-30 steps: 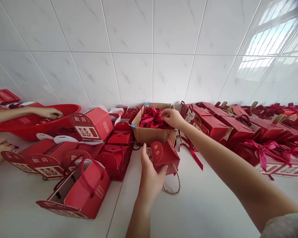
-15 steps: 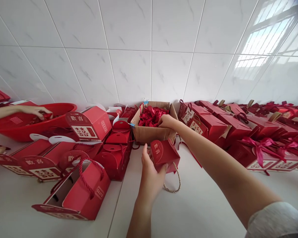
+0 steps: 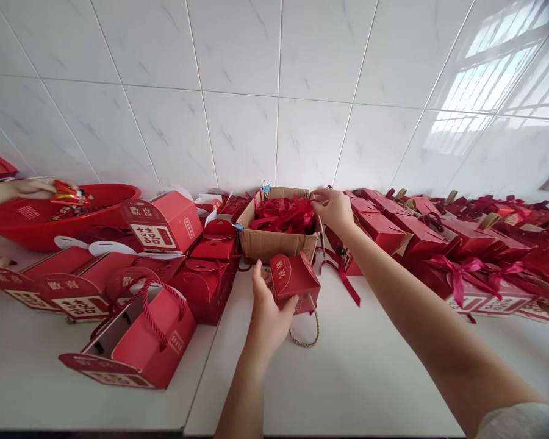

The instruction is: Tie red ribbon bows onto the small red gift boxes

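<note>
My left hand (image 3: pixel 269 311) is closed around a small red gift box (image 3: pixel 293 277) with pale lettering on its lid. A twisted beige cord handle (image 3: pixel 312 335) hangs from that box over the white table. At the right rim of an open cardboard box (image 3: pixel 279 245), my right hand (image 3: pixel 333 210) pinches a red ribbon, mostly hidden by the fingers. A heap of red ribbons (image 3: pixel 283 214) fills the cardboard box. Below my right forearm, a loose ribbon (image 3: pixel 345 283) trails onto the table.
On the left stand several red gift boxes, an open one (image 3: pixel 158 347) with a red cord among them. Behind them, a co-worker's hand (image 3: pixel 36 188) holds a shiny red packet (image 3: pixel 71 194) over a red basin (image 3: pixel 114 198). Rows of closed red boxes (image 3: pixel 421 235) line the right.
My right hand has moved from inside the cardboard box to its right rim, and the ribbon heap lies flatter. The co-worker's hand has lifted a packet from the basin.
</note>
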Tool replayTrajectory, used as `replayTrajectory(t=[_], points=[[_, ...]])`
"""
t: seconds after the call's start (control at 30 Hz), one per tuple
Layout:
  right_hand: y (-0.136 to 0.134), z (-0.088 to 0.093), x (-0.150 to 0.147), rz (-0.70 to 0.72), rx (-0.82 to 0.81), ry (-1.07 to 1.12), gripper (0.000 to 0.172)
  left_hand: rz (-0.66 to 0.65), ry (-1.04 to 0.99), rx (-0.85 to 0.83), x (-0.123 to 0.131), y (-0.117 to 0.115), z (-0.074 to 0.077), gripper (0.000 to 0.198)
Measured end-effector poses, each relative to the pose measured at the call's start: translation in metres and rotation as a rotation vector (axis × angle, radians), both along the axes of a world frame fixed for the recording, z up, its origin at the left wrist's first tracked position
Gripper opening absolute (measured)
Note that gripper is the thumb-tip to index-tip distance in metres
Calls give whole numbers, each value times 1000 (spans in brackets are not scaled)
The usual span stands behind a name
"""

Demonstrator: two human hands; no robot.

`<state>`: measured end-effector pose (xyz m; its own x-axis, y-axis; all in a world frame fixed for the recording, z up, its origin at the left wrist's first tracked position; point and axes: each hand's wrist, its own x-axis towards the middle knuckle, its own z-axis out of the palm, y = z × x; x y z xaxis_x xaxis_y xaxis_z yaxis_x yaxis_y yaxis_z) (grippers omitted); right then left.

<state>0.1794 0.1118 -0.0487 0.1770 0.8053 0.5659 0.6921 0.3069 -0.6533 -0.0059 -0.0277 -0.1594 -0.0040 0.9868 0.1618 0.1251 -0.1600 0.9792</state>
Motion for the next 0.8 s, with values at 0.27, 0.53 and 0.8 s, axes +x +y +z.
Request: replayTrajectory(t=[0.27,0.53,0.8], points=[[-38,-10,6,171,27,421,37,8,12,1,0,0,0,92],[-74,1,17,214,248,688,26,15,34,3,1,-1,2,91],[-129,30,28,168,602,654,10,37,38,-26,4,-3,6,89]])
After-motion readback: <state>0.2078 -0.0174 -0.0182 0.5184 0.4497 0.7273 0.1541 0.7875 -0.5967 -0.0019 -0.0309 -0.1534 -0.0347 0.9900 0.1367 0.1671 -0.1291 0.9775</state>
